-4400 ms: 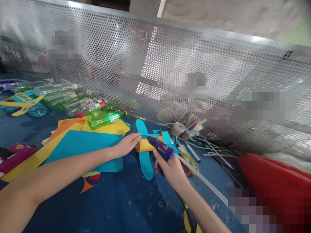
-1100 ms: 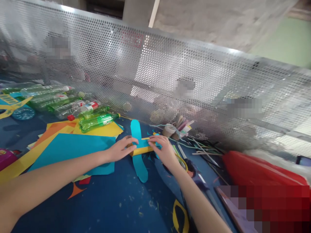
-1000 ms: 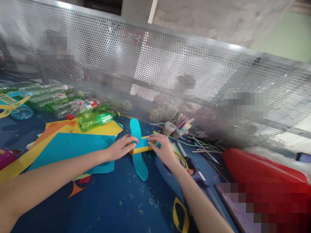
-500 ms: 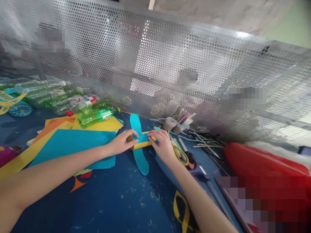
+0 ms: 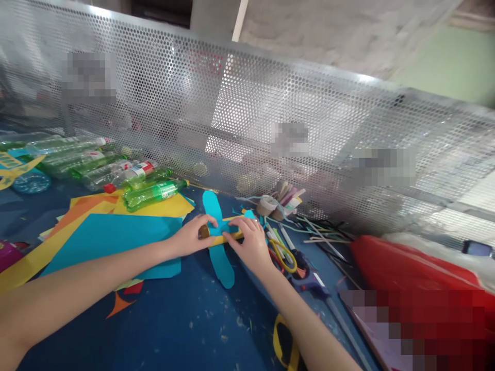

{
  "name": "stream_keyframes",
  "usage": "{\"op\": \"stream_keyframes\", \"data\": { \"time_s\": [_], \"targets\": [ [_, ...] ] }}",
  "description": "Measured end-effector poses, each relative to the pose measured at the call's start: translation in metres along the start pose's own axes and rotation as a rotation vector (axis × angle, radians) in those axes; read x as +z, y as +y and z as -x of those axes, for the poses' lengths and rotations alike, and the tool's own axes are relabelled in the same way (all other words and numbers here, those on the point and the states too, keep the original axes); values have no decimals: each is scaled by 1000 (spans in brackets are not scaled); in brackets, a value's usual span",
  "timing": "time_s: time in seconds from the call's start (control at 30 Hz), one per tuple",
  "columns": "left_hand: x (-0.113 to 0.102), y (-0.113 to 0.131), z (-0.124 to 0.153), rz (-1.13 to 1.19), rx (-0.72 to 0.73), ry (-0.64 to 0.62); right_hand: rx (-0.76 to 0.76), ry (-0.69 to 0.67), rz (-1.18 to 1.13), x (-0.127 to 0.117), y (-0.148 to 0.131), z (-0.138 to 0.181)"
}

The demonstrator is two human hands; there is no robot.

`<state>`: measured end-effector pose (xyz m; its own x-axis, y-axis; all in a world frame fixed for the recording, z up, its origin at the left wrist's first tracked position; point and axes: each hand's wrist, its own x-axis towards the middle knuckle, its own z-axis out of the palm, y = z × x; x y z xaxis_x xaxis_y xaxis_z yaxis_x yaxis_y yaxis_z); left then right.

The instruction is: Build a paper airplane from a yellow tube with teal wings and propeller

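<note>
A paper airplane lies on the blue table between my hands: a yellow paper-wrapped tube (image 5: 218, 240) with a long, round-ended blue paper wing (image 5: 223, 268) across its top. A smaller blue piece shows at the tube's far right end. Around the tube's open left end, my left hand (image 5: 192, 235) curves its thumb and forefinger. My right hand (image 5: 249, 241) grips the right part of the tube, fingertips pressing on the blue paper near the middle. Part of the tube is hidden beneath the right hand.
Blue paper sheets (image 5: 112, 239) and green plastic bottles (image 5: 154, 195) lie to the left. At right are yellow-handled scissors (image 5: 286, 255), a blue glue gun (image 5: 309, 278) and a red bag (image 5: 406, 263). A perforated metal screen (image 5: 240, 103) stands behind, with people beyond it.
The view has tipped up slightly, so the table sits lower. My right hand's fingertips have slid a little left along the tube, nearer my left hand. Both hands keep their hold.
</note>
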<state>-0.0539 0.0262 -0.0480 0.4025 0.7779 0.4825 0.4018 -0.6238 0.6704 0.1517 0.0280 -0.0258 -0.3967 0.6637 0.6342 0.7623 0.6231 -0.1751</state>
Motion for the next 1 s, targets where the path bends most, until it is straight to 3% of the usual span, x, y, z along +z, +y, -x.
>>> {"op": "stream_keyframes", "data": {
  "time_s": [0.43, 1.0],
  "targets": [
    [-2, 4, 3, -39, 39, -29, -53, -36, -33, 1, 9, 3],
    [-1, 6, 2, -8, -20, -17, -64, -39, -12, -1, 6, 2]
  ]
}}
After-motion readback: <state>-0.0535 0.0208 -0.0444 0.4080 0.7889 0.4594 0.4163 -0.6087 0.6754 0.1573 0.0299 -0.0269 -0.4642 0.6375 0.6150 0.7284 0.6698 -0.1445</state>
